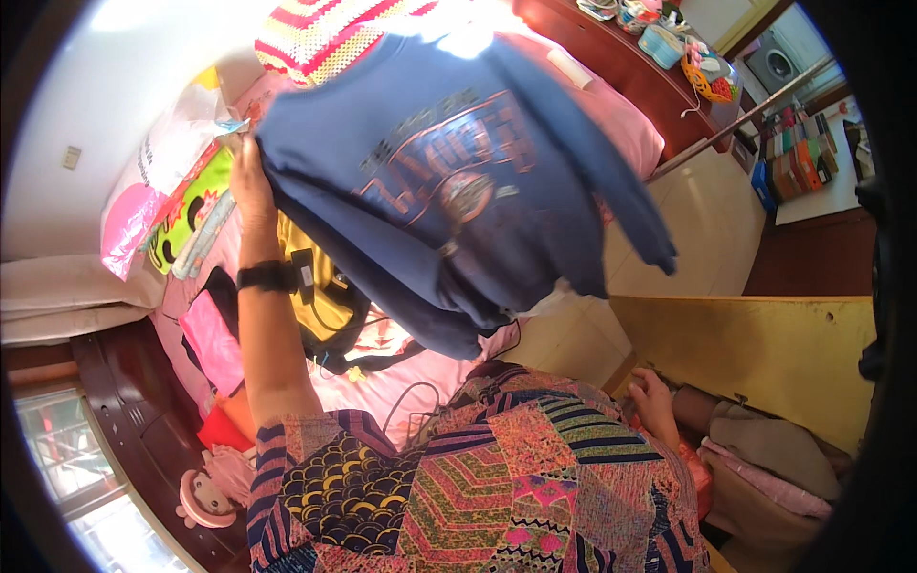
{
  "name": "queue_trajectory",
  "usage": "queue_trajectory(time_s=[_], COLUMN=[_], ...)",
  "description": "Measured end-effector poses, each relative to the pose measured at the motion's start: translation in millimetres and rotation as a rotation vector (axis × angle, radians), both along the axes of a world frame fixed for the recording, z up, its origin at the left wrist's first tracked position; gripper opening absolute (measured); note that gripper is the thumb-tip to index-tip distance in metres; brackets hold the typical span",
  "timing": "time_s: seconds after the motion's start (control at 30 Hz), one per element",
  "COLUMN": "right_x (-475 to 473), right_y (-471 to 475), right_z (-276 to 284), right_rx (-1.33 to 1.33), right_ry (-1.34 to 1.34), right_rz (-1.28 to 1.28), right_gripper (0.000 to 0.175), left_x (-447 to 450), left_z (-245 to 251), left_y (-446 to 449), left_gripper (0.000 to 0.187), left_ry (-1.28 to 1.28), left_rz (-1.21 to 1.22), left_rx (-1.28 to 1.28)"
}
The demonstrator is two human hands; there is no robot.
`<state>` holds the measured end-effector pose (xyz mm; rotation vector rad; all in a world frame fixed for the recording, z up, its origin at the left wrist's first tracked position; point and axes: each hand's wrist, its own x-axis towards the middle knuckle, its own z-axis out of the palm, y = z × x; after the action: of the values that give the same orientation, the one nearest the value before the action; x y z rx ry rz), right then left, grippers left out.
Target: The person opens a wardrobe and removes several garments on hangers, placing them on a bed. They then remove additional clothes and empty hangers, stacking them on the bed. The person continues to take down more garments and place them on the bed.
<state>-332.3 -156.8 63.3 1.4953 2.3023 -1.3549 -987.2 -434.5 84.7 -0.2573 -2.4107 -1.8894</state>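
My left hand [251,179] is raised at the upper left, its fingers closed on the edge of a navy blue sweatshirt [430,157]. The sweatshirt hangs spread across the middle, a printed front with lettering facing up and its sleeves dangling. A dark band with a small black device is on my left wrist. My right hand [650,401] is low on the right, fingers bent, beside the opening of a wooden storage compartment; whether it touches anything there cannot be told. Folded brown cloth [766,444] and a red bag [693,469] lie in that compartment.
A pink-covered bed [401,390] bears a yellow garment [326,286], a pink folded item [213,344] and a plastic bag [165,165]. A plush doll [215,487] is at lower left. A raised yellowish wooden panel [745,358] borders the compartment. A red cabinet [609,54] stands at upper right.
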Motion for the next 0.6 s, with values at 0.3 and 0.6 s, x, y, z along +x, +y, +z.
queue_trajectory(time_s=[0.3, 0.6], right_x=[46.7, 97.7], right_y=[-14.2, -31.0], right_z=[7.9, 17.9], right_rx=[0.108, 0.103], right_ry=[-0.174, -0.065], right_rz=[-0.024, -0.183], right_gripper=[0.037, 0.040], left_x=[65.8, 345.4], left_z=[-226.2, 59.8], left_y=[-19.4, 263.4], left_gripper=[0.019, 0.033], left_ry=[-0.539, -0.383], left_rz=[-0.360, -1.320], left_rx=[-0.157, -0.042])
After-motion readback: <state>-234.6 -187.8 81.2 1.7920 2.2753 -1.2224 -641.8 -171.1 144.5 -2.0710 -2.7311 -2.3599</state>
